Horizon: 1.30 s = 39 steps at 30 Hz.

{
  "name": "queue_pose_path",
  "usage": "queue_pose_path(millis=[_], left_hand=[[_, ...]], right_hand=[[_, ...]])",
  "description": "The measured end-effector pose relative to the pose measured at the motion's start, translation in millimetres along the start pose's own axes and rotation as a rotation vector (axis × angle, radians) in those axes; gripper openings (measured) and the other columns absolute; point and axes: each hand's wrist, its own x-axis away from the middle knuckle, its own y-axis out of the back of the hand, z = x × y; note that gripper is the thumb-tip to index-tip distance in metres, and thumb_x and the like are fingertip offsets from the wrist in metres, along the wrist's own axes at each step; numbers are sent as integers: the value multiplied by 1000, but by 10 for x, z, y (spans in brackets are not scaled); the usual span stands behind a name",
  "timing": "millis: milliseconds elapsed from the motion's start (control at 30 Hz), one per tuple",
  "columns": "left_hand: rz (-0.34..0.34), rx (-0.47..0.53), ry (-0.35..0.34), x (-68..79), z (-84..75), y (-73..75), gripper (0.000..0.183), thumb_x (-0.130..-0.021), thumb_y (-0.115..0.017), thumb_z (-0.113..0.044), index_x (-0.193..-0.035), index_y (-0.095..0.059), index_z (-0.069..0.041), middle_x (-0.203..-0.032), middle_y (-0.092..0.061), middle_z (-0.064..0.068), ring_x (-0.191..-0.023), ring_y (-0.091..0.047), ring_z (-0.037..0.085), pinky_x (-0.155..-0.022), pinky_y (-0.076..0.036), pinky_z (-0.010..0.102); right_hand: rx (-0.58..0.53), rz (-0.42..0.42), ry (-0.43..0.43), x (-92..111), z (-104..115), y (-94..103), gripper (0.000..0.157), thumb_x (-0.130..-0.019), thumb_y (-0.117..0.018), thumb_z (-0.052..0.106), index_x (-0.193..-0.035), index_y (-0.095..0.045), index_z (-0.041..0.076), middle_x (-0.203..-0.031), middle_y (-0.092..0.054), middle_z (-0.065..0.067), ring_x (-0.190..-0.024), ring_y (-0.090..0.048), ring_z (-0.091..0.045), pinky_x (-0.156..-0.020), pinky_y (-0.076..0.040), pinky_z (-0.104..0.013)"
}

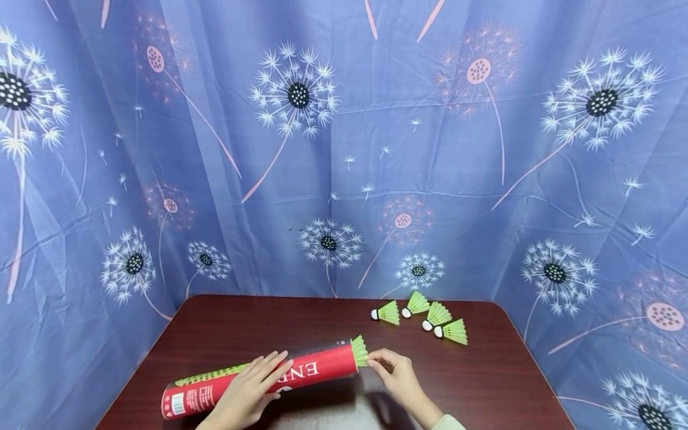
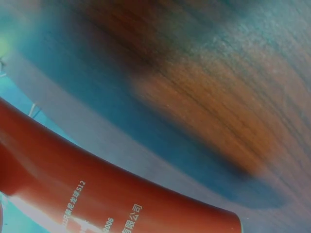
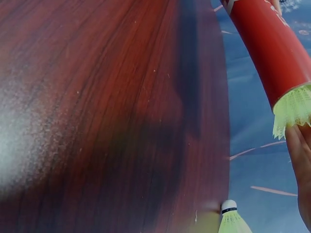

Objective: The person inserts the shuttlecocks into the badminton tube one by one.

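A red shuttlecock tube (image 1: 328,362) with white lettering lies slantwise across the front of the table, its right end higher in the head view. My left hand (image 1: 249,385) holds it around the middle, fingers over the top and thumb on the near side. From the tube's right mouth sticks the yellow-green skirt of a shuttlecock (image 1: 359,351); its cork is hidden inside. My right hand (image 1: 395,376) pinches the skirt's edge between thumb and fingertips. In the right wrist view, the skirt (image 3: 294,108) flares from the tube's mouth. The left wrist view shows red tube (image 2: 121,187) with printed text.
Several yellow-green shuttlecocks with white corks, one of them a shuttlecock (image 1: 388,313) at the left of the group, lie near the back right of the dark red-brown table (image 1: 252,316). A blue dandelion-print curtain (image 1: 344,167) hangs behind and on both sides.
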Motion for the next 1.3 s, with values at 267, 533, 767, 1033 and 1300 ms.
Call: queue_pose_path(millis=[267, 533, 767, 1033, 1300], left_hand=[[5, 2, 25, 45, 10, -15, 56, -98, -47, -43, -145, -45, -12, -141, -50, 13, -124, -53, 31, -116, -16, 25], [-14, -4, 7, 53, 3, -7, 56, -98, -46, -43, -143, -47, -10, -140, -51, 14, -122, -54, 32, -116, -17, 26], [-35, -5, -13, 53, 1, -28, 56, -97, -51, -41, -142, -47, -8, -139, -51, 15, -120, -55, 33, -117, -15, 26], [-60, -26, -27, 53, 9, -51, 60, -89, -67, -29, -141, -48, -6, -141, -49, 15, -127, -50, 29, -115, -21, 30], [-48, -24, -1, 40, 7, -45, 55, -101, -39, -43, -143, -47, -8, -141, -49, 14, -125, -51, 30, -116, -16, 26]], right_hand=[[24, 11, 43, -27, 6, -45, 11, -79, -66, -17, -85, -68, -7, -77, -69, -17, -64, -66, -27, -56, -55, -26], [13, 16, 64, -60, 38, -104, 15, -77, -65, -20, -83, -68, -7, -76, -69, -14, -62, -65, -30, -55, -55, -25], [-8, 45, 110, -77, 62, -178, 16, -76, -66, -21, -82, -68, -6, -77, -69, -14, -62, -65, -28, -57, -55, -25], [31, 41, 127, -94, -8, -242, 18, -74, -69, -19, -80, -70, -2, -76, -69, -13, -66, -65, -16, -57, -54, -21], [55, 90, 163, -54, -317, -188, 13, -83, -67, -7, -90, -72, 4, -86, -71, -6, -75, -66, -12, -65, -52, -16]])
